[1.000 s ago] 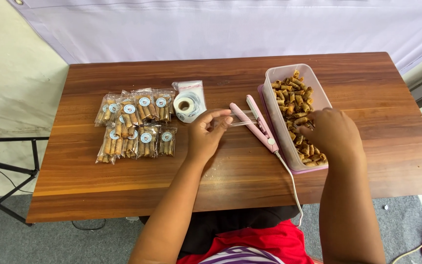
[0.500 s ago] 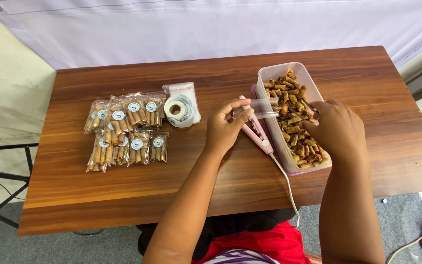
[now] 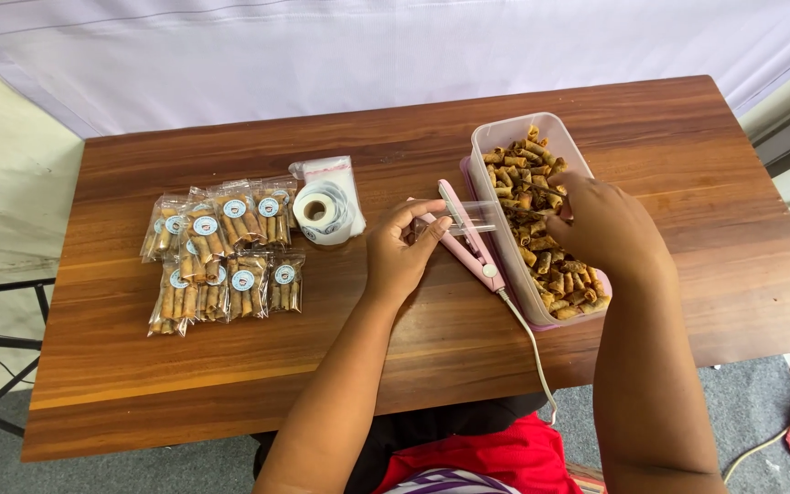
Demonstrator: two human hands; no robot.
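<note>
Left hand (image 3: 401,256) pinches a small clear bag (image 3: 477,216), mouth toward the pink tub (image 3: 541,302) of brown rolled snacks (image 3: 555,270). Right hand (image 3: 607,229) sits over the tub, fingers curled down; cannot tell if it grips a roll. Pink sealer (image 3: 468,240) lies just under the bag. Risk: thin bag slips or folds shut, rolls spill onto table (image 3: 230,384). Sealed packs (image 3: 221,252) and sticker roll (image 3: 320,210) well left of left hand.

The light is bright and soft; it looks like daylight; the wooden table (image 3: 230,366) shines a little; shadows under the arms are faint; everything looks sharp; the edges bend slightly.
</note>
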